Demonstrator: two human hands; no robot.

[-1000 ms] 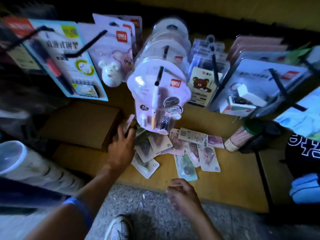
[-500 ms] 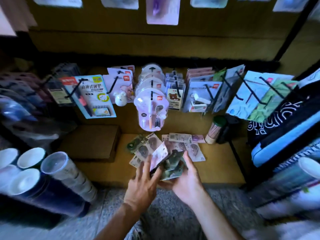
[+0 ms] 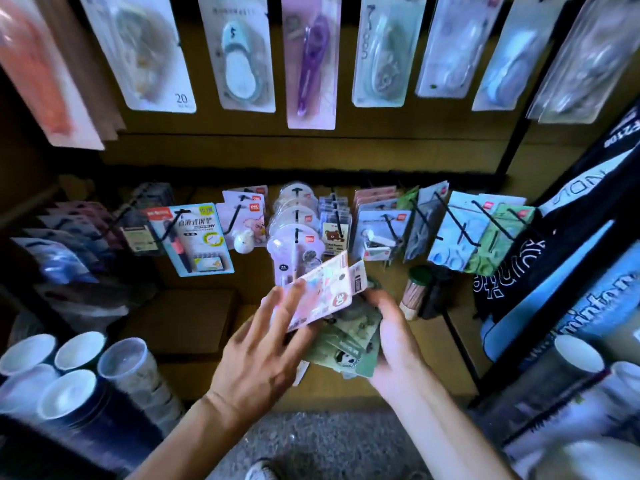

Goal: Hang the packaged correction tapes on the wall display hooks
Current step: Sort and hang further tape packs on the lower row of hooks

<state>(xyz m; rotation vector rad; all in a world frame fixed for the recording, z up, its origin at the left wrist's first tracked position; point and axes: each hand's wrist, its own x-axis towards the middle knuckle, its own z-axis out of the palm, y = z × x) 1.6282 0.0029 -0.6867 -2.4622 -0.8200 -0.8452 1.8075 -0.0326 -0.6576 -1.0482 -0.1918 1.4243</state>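
"20" on hanging white card [image 3: 149,50] | "deli" logo on pink mouse pack [image 3: 247,216] | "$" on blue tape card [image 3: 242,53]

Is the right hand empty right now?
No, the right hand is cupped under a fanned bunch of green packaged correction tapes, while the left hand fingers a pink pack on top.

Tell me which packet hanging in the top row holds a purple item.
The third packet from the left, on a pale pink card. Its long purple item stands out; its neighbours hold pale blue, white or clear items.
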